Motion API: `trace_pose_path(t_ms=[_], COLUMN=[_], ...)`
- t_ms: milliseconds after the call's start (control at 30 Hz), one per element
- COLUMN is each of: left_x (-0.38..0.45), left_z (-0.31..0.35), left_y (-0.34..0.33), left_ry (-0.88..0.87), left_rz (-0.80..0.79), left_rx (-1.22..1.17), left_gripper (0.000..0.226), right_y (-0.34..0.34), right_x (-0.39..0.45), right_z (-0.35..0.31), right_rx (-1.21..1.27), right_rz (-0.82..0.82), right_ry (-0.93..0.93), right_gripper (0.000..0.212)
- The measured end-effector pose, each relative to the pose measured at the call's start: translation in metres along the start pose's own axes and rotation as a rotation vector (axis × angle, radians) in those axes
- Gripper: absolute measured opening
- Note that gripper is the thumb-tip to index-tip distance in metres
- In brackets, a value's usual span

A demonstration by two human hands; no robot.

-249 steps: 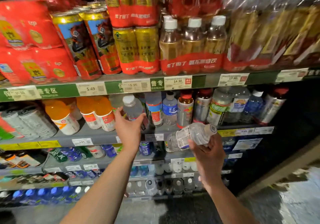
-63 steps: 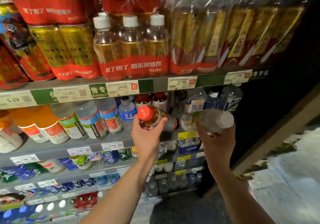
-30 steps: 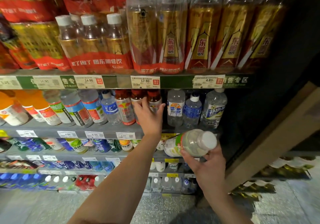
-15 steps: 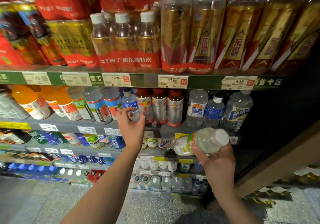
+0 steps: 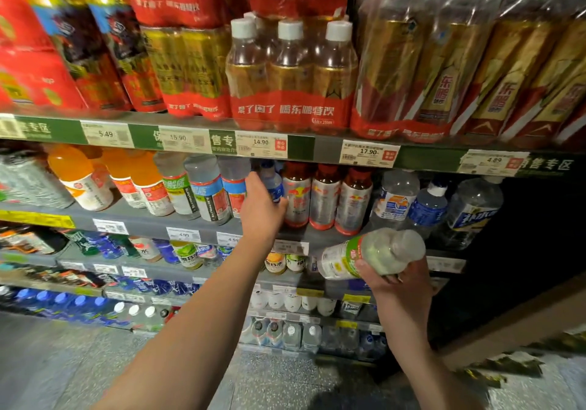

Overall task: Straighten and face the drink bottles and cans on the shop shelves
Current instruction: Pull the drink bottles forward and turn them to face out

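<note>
A: Fig. 1, head view. What do the hands hold?

B: On my feed, the right hand (image 5: 400,286) at 4 o'clock has its fingers (image 5: 367,268) curled under a clear plastic bottle (image 5: 369,254), which lies nearly level, pale cap end toward 3 o'clock, with a white-and-green label. The left hand (image 5: 261,211), near centre, reaches into the second shelf (image 5: 142,224); its fingers wrap partway round a small blue-labelled bottle (image 5: 273,184), though I cannot tell how firmly.

A: Materials and contents?

B: Just right of that bottle stand three red-capped bottles (image 5: 326,198) with silver-red labels, upright. At 9 o'clock are orange drink bottles (image 5: 79,175), smooth and rounded. On the top shelf (image 5: 317,149), at 12 o'clock, sits a shrink-wrapped pack (image 5: 290,76) of white-capped amber bottles with a red band; glossy film covers the gold multipacks (image 5: 475,60) at 2 o'clock.

A: Surface and room?

B: Grey shelves with price tags (image 5: 367,152) along their edges; a speckled grey floor (image 5: 63,362) at 7 o'clock.
</note>
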State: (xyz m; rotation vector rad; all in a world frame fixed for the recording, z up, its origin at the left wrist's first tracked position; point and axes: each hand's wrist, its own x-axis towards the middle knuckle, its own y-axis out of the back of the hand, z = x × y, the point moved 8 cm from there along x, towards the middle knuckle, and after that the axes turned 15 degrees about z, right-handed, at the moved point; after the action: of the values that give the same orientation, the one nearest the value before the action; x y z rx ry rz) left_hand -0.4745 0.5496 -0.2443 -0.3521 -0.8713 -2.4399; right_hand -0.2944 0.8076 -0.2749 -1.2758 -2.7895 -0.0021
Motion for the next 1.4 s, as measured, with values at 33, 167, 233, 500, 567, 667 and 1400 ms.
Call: trace_pose_path(t_ms=[33,167,233,500,567,667,1400], left_x=[0.001,0.004,0.004,-0.044,-0.044,-0.046,0.018], left_z=[0.001,0.005,0.002,-0.016,-0.019,-0.034,-0.143], left_y=[0.001,0.009,0.015,0.031,0.042,0.060,0.180], left_ry=[-0.020,-0.146,-0.148,-0.028,0.053,0.192,0.392], left_rz=[0.007,0.042,0.075,0.107,0.140,0.211,0.024], left_rx=[0.020,0.169,0.164,-0.114,-0.179,-0.252,-0.578], left_gripper=[0.061,0.062,0.066,0.064,0.063,0.060,0.060], right_y=[-0.001,-0.004,-0.006,-0.008,-0.012,-0.025,-0.223], right_x=[-0.001,-0.006,-0.007,-0.005,-0.004,-0.006,-0.051], right_z=[0.000,0.001,0.002,0.002,-0.001,-0.003,-0.058], right_rx=[-0.001,-0.030,-0.039,-0.032,-0.044,0.006,-0.385], right_rz=[-0.001,-0.001,0.003,-0.023,-0.044,-0.079,0.141], right_ry=[-0.002,-0.011,-0.017,-0.020,0.018,0.009,0.407], right_gripper=[0.074,0.073,0.072,0.074,0.070,0.073,0.061])
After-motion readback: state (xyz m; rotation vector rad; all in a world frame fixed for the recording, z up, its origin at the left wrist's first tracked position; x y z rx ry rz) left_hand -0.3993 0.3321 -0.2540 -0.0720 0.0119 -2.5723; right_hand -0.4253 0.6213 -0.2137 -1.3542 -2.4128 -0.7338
